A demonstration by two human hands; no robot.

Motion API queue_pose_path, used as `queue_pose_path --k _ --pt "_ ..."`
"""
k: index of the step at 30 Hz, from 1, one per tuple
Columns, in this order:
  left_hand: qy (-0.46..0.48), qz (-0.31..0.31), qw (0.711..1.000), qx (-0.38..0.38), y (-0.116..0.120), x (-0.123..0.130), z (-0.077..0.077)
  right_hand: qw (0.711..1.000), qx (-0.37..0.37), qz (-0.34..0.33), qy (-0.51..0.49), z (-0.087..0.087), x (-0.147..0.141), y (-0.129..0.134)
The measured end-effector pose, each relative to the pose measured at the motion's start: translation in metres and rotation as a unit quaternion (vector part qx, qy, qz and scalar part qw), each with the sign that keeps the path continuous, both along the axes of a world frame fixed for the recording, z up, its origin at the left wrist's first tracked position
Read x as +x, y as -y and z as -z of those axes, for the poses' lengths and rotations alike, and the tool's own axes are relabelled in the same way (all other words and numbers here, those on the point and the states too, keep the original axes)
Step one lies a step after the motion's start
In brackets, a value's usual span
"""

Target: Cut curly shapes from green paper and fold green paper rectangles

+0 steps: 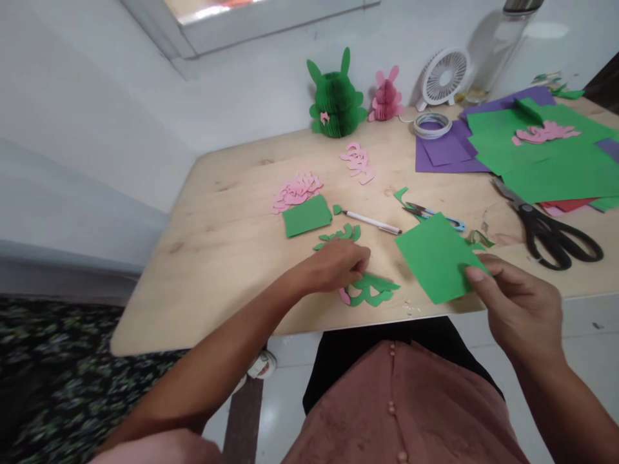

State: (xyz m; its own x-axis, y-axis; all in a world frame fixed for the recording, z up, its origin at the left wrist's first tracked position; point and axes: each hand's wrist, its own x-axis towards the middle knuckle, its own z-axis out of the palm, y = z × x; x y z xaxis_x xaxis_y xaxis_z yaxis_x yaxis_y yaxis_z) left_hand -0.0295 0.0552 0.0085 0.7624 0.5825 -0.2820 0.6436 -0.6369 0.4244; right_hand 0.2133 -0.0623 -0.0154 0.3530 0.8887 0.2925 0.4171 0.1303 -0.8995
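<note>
My right hand [512, 296] pinches the lower right corner of a green paper square [435, 258] between thumb and fingers, above the table's front edge. My left hand [341, 263] is closed over the table, its fingers curled down near cut green scraps [374, 290]; what is at its fingertips, if anything, is hidden. Small green cut pieces [348, 233] show just beyond it. A green rectangular stack [307, 216] lies behind, next to pink cut shapes [297, 192]. A white pen [372, 222] rests between the stack and the green square.
Black scissors [546, 229] and blue snips [435, 216] lie on the right of the wooden table [193, 258]. Behind are green sheets [546, 161], purple paper [447, 148], tape rolls [432, 125], a white fan [443, 77], and green [337, 103] and pink [386, 100] paper rabbits.
</note>
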Motion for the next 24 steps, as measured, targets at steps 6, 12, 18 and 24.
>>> queue_pose_path --k 6,12,18,24 --pt "0.148 -0.157 0.975 -0.056 0.016 -0.035 -0.012 0.996 -0.027 -0.077 0.022 -0.004 -0.022 -0.024" --pt "0.252 -0.288 0.911 -0.153 0.055 -0.083 -0.015 0.979 -0.089 -0.175 0.047 0.002 -0.037 -0.055" --pt "0.291 -0.356 0.865 -0.203 0.088 -0.092 -0.004 0.941 0.058 -0.038 0.331 0.017 -0.029 -0.055" --pt "0.314 -0.386 0.830 -0.250 0.110 -0.095 0.010 0.871 0.155 -0.252 0.393 0.017 -0.052 -0.014"
